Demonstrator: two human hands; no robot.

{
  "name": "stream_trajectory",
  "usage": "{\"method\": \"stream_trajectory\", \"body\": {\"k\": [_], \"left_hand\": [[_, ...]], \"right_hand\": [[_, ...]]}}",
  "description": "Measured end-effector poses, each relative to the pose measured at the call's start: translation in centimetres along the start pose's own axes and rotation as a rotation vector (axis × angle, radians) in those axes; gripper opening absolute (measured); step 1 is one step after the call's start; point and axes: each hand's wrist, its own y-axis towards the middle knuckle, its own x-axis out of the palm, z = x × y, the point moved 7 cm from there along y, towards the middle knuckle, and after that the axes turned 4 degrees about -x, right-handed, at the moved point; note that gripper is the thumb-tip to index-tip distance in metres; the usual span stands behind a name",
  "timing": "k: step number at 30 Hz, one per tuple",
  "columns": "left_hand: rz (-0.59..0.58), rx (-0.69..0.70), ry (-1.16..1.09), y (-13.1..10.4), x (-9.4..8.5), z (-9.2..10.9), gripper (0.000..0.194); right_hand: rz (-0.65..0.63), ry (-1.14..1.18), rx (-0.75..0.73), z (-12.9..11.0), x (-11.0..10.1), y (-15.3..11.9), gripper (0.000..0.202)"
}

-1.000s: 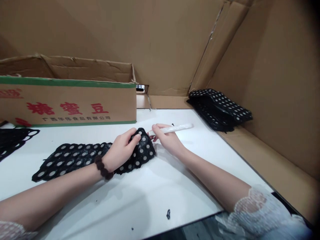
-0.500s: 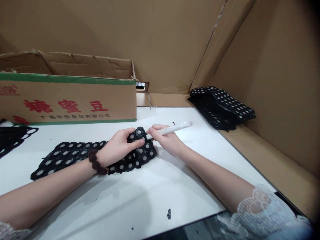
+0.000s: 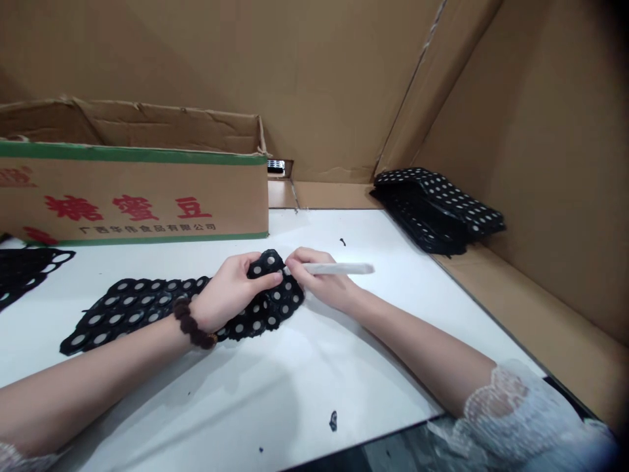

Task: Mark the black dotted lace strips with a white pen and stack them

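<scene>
A black sheet with rows of pale round spots lies on the white table, its right end lifted and bent up. My left hand is closed on that raised end, thumb on top and fingers behind it. In my right hand is a white pen-like tool, pinched between thumb and fingers. Its tip meets the sheet near my left thumb and is partly hidden by my fingers. The tool's back end points right, almost level.
An open cardboard box with red lettering stands at the back left. More black spotted sheets are stacked at the back right. Black netting-like scrap lies at the left edge. A small black scrap rests near the front edge. Cardboard walls surround the table.
The white tool's back end has swung downward, from slanting up to nearly level. My right hand has turned slightly with it. The sheet's raised end has shifted a little left.
</scene>
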Motion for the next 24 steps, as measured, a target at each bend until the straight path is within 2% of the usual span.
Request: {"method": "stream_trajectory", "body": {"k": [2,4,7,11,13,15,18,20,22,24], "left_hand": [[0.002,-0.011,-0.010,-0.1,0.2,0.1,0.019],[0.024,-0.033,-0.023,-0.1,0.3,0.1,0.016],[0.050,-0.054,-0.036,-0.1,0.2,0.0,0.016],[-0.030,-0.041,-0.063,-0.1,0.6,0.2,0.021],[-0.067,-0.031,-0.063,-0.1,0.6,0.2,0.024],[-0.068,-0.013,-0.022,0.0,0.5,0.2,0.025],[-0.044,0.020,0.046,0.3,0.0,0.3,0.022],[-0.028,0.033,0.066,0.5,-0.2,0.5,0.023],[-0.005,0.040,0.090,0.6,-0.5,0.6,0.025],[0.028,0.049,0.118,0.7,-0.8,0.7,0.027]], "right_hand": [[-0.017,-0.199,-0.102,-0.4,0.6,0.2,0.028],[-0.034,-0.432,-0.137,-0.5,1.2,0.4,0.028],[-0.053,-0.674,-0.048,-0.1,1.6,0.9,0.030],[-0.017,-0.721,0.037,0.0,0.7,1.1,0.028],[0.033,-0.622,0.028,-0.1,0.1,0.9,0.028],[0.083,-0.398,0.053,0.2,-0.5,0.6,0.031],[0.105,0.058,0.212,1.6,-0.9,-0.1,0.035],[0.065,0.270,0.298,2.4,-0.7,-0.3,0.034],[0.015,0.340,0.308,2.5,-0.6,-0.2,0.032],[-0.003,0.310,0.259,2.2,-0.7,-0.1,0.030]]}}
